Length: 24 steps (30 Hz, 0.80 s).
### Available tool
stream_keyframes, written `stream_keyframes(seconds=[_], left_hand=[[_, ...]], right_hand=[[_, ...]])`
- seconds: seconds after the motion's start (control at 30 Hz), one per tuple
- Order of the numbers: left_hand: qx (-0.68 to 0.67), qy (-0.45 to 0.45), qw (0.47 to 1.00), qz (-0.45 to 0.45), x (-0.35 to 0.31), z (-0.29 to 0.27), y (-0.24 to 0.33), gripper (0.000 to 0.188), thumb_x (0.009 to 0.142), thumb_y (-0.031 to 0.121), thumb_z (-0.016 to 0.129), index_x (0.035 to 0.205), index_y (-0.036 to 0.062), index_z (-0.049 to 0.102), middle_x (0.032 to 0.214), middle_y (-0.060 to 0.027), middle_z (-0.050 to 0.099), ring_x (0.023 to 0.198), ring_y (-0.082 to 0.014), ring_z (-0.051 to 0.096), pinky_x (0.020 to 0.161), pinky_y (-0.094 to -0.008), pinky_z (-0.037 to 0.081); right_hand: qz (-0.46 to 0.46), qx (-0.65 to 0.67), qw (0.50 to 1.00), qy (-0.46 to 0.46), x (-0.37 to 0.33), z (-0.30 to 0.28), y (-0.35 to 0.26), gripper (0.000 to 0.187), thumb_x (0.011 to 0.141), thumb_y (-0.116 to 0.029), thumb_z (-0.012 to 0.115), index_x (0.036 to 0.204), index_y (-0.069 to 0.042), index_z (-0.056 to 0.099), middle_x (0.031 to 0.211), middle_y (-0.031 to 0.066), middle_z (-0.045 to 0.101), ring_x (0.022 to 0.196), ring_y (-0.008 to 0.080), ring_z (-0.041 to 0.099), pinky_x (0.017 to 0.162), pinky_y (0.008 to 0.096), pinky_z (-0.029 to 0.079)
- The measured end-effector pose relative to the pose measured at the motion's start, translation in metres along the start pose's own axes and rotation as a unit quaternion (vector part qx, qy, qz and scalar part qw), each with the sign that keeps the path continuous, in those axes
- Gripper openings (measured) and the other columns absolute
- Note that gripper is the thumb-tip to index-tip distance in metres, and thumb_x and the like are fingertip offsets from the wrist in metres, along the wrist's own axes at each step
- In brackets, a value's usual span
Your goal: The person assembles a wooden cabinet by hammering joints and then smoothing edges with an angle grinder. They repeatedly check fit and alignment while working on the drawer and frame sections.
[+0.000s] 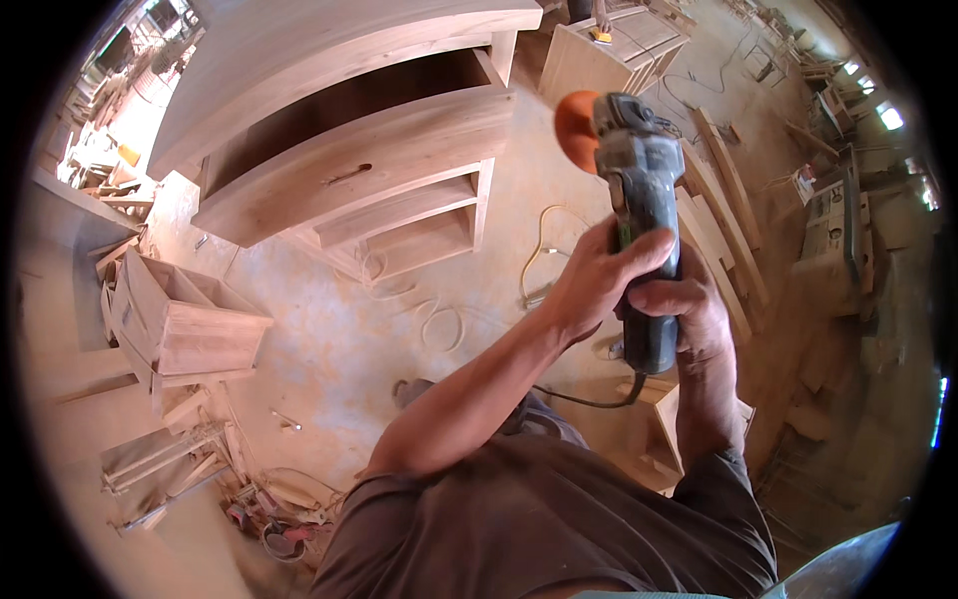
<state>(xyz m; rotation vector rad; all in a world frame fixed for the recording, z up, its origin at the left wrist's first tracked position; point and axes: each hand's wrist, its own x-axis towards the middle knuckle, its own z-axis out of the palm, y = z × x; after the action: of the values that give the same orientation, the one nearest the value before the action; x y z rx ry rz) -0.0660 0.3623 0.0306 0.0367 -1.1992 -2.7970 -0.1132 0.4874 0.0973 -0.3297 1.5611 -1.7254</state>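
Observation:
Both my hands grip a dark angle grinder [649, 200] held up in front of me. An orange disc [576, 132] sits on its head, facing left, apart from any wood. My left hand [599, 270] wraps the grinder's body from the left, fingers partly hidden behind it. Lower on the body, my right hand [694, 299] is closed round it from the right. A cord [609, 403] hangs from the grinder's lower end. Left of the disc stands a pale wooden cabinet [339, 60] with its wide top drawer [369, 160] pulled out and shelf openings below.
At the far right of the cabinet, another person's hand [603, 22] rests on a yellow tool over a wooden piece [609, 60]. Long boards [723, 190] lie to the right. A small wooden carcass [205, 319] stands left. A yellow hose [540, 235] and a coiled hose [441, 327] lie on the floor.

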Motion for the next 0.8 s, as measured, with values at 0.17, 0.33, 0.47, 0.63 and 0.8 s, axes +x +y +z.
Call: stream_keyframes(seconds=[0.17,0.33,0.47,0.63,0.8], left_hand=[[-0.034,-0.01,0.998,0.043,0.005,0.009,0.05,0.033,0.098,0.034,0.06,0.102,0.0014,0.062,0.091,-0.0079,0.065,0.08,-0.0142,0.065,0.068,-0.0296,0.054],[-0.124,0.022,0.989,0.081,0.014,-0.015,0.07,0.033,0.097,0.031,0.06,0.11,0.0,0.06,0.097,-0.0091,0.066,0.089,-0.0178,0.066,0.083,-0.0337,0.054],[-0.156,0.054,0.984,0.06,0.011,-0.04,0.092,0.028,0.091,0.031,0.067,0.099,0.0048,0.062,0.081,-0.005,0.063,0.069,-0.0134,0.062,0.061,-0.0293,0.051],[-0.197,0.093,0.974,0.068,-0.002,-0.072,0.117,0.031,0.094,0.03,0.062,0.107,0.0024,0.06,0.093,-0.0087,0.063,0.087,-0.0165,0.064,0.079,-0.0324,0.052],[-0.205,0.1,0.972,0.055,-0.009,-0.082,0.132,0.036,0.095,0.033,0.059,0.114,0.0025,0.056,0.096,-0.011,0.062,0.087,-0.0205,0.063,0.082,-0.0354,0.052]], right_hand=[[-0.078,0.031,0.995,-0.045,0.013,0.016,-0.015,0.075,0.069,-0.031,0.077,0.124,0.011,0.049,0.09,0.019,0.064,0.066,0.0266,0.066,0.055,0.0342,0.056],[-0.062,-0.033,0.996,-0.058,0.036,0.047,-0.026,0.07,0.072,-0.032,0.072,0.122,0.011,0.049,0.088,0.0205,0.065,0.06,0.0257,0.065,0.051,0.0323,0.055],[-0.035,-0.065,0.997,-0.028,0.049,0.089,-0.033,0.064,0.074,-0.033,0.068,0.12,0.01,0.053,0.084,0.0189,0.065,0.06,0.0235,0.064,0.053,0.0311,0.054],[0.007,-0.07,0.995,-0.074,0.074,0.12,-0.033,0.052,0.079,-0.028,0.069,0.118,0.006,0.056,0.089,0.0128,0.064,0.07,0.0187,0.063,0.061,0.0303,0.051],[0.058,-0.054,0.992,-0.1,0.079,0.14,-0.049,0.043,0.081,-0.025,0.072,0.108,0.006,0.061,0.091,0.0111,0.065,0.079,0.0168,0.063,0.069,0.0297,0.05]])
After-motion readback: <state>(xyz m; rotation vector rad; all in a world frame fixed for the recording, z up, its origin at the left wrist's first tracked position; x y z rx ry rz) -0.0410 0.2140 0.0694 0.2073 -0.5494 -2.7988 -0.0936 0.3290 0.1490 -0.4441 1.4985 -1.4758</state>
